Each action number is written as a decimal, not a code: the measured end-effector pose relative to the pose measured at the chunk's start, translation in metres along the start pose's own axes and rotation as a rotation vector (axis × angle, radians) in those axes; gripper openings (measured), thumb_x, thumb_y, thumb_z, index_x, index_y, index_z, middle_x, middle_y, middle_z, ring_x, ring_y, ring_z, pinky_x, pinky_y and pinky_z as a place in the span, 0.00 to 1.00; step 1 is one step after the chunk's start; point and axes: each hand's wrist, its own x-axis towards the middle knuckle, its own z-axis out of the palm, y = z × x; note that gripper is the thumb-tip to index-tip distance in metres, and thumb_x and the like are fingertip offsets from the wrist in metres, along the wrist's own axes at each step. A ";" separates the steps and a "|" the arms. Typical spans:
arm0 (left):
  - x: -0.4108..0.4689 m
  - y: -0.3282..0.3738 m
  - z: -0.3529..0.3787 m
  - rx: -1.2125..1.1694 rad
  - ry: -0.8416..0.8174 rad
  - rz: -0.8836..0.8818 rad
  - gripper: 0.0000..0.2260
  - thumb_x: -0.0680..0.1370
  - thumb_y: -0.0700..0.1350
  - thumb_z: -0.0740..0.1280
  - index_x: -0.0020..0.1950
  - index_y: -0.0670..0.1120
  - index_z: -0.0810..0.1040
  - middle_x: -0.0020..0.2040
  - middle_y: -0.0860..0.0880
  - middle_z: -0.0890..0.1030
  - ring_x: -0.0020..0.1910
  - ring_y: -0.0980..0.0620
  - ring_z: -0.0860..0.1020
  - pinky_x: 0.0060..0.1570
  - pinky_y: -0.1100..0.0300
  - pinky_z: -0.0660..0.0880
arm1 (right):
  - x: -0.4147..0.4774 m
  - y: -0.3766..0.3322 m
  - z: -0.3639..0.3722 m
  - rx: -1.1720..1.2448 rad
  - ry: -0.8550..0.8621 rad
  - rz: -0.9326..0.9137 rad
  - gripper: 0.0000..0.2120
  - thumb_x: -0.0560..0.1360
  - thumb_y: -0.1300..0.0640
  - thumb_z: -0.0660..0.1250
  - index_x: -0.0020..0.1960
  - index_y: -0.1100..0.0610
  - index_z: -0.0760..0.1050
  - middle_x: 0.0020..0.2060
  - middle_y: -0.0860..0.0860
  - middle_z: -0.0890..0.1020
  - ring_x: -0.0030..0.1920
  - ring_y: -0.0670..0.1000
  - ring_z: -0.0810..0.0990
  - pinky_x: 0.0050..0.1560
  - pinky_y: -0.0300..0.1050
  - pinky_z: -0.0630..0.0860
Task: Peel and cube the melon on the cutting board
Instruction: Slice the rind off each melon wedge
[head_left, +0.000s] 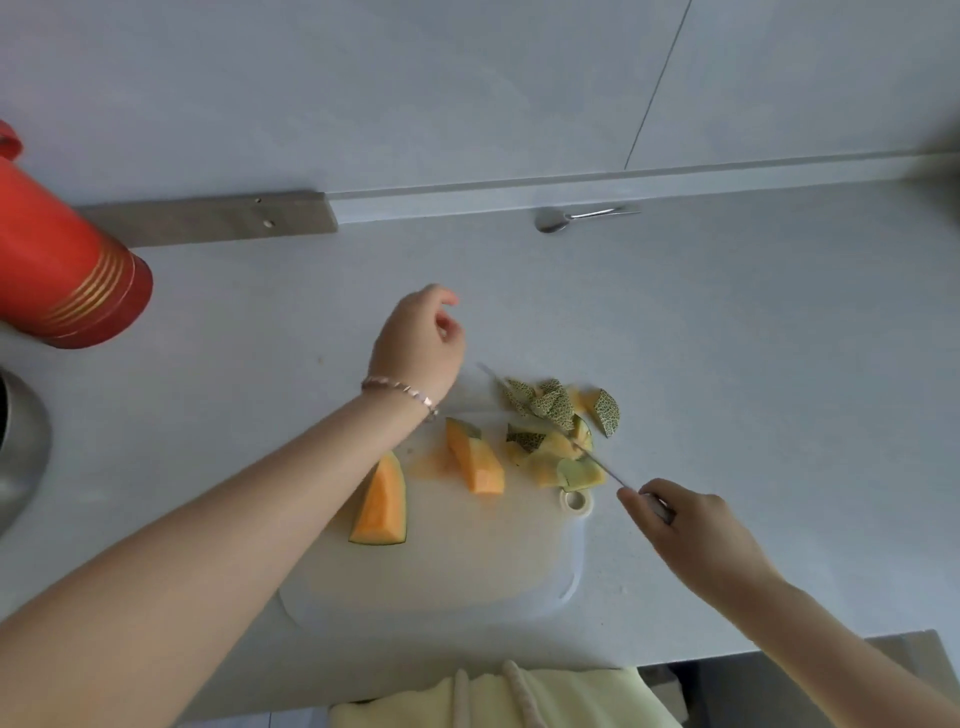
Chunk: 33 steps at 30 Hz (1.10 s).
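A white cutting board (467, 566) lies on the pale counter. On it rest an orange melon wedge with rind (382, 501) and a peeled melon piece (475, 460). A pile of netted green rind scraps (563, 421) sits at the board's far right corner. My right hand (691, 525) grips a thin knife (550, 418) whose blade lies across the rind pile. My left hand (421, 343) hovers above the counter beyond the board, fingers loosely curled, holding nothing. A bracelet circles that wrist.
A red cylindrical flask (62, 265) stands at the far left, with a steel pot (21, 452) below it. A metal spoon (571, 218) lies by the back wall. A yellow-green cloth (493, 696) hangs at the counter's near edge.
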 end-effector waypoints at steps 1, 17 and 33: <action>-0.012 -0.005 -0.002 -0.048 0.082 -0.056 0.13 0.75 0.37 0.61 0.58 0.43 0.75 0.48 0.47 0.76 0.43 0.51 0.73 0.44 0.63 0.68 | -0.001 -0.003 0.005 0.105 0.003 0.043 0.21 0.76 0.43 0.60 0.31 0.56 0.67 0.23 0.47 0.66 0.26 0.49 0.64 0.29 0.42 0.61; -0.087 -0.042 0.068 -0.157 -0.332 -0.662 0.15 0.69 0.45 0.70 0.29 0.46 0.65 0.27 0.50 0.67 0.26 0.53 0.67 0.26 0.63 0.60 | -0.023 -0.028 0.035 0.293 -0.054 -0.009 0.23 0.77 0.46 0.60 0.36 0.66 0.68 0.26 0.50 0.62 0.29 0.49 0.60 0.32 0.44 0.59; -0.102 -0.037 0.045 -0.118 -0.324 -0.548 0.14 0.71 0.47 0.69 0.33 0.49 0.64 0.30 0.51 0.69 0.34 0.48 0.71 0.30 0.61 0.63 | -0.036 -0.045 0.057 0.440 -0.085 0.092 0.27 0.78 0.44 0.58 0.41 0.71 0.66 0.29 0.55 0.65 0.29 0.51 0.62 0.32 0.43 0.61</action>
